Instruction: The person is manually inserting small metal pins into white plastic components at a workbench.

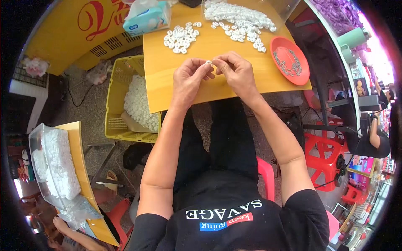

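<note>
Over the near part of the yellow table (251, 90), my left hand (190, 74) and my right hand (235, 72) meet fingertip to fingertip. Between the left thumb and forefinger is a small white plastic piece (209, 62), mostly covered. The right thumb and forefinger pinch at its other side; whatever else they hold is too small to make out. Beyond my left hand lies a loose pile of white oval pieces with holes (180, 38). Another heap of white pieces (243, 21) spills from a clear box at the far edge. A red plate (303, 67) with small metal parts rests to the right.
A blue tissue pack (146, 19) stands at the table's far left. Below the left edge, a yellow crate (121, 79) holds many white pieces. A clear bin (58, 163) of white pieces sits on another table, near a person's arm (75, 236). Red stools (322, 154) are at right.
</note>
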Tool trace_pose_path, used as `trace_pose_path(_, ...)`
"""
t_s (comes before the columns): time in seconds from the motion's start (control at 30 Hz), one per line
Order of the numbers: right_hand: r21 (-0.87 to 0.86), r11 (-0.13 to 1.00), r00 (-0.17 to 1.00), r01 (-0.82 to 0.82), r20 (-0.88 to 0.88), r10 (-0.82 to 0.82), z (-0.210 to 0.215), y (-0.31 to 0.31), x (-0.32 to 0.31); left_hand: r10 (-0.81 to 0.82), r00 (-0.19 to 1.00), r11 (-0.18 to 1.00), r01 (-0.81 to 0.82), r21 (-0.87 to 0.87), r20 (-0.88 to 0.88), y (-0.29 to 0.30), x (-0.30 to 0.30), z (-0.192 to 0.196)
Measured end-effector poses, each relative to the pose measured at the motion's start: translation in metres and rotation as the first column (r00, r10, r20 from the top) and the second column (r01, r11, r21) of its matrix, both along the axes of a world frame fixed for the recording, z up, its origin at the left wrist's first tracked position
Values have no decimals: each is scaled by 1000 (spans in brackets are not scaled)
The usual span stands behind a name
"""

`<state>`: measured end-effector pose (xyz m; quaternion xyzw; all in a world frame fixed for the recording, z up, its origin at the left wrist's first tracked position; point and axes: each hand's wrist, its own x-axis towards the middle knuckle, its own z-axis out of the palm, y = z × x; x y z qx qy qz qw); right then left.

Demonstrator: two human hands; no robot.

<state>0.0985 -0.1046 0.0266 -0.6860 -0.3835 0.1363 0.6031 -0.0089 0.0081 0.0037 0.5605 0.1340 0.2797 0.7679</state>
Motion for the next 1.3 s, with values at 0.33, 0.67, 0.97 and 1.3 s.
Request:
trace_pose_path(0.33,-8,995,977,101,192,-98,-7,11,-6,17,999,999,-16,-40,27,1,2,-5)
trace_pose_path(0.67,-201,976,988,-83,109,107,10,9,27,35,999,999,-35,4,-16,1,4,-4)
trace_pose_path(0.97,-123,973,612,197,790,-24,3,69,138,39,999,999,-39,5,-18,-3,5,-2)
trace_pose_path(1.3,-320,927,414,197,884,217,-4,77,133,48,998,998,-46,47,-42,-2,4,-3)
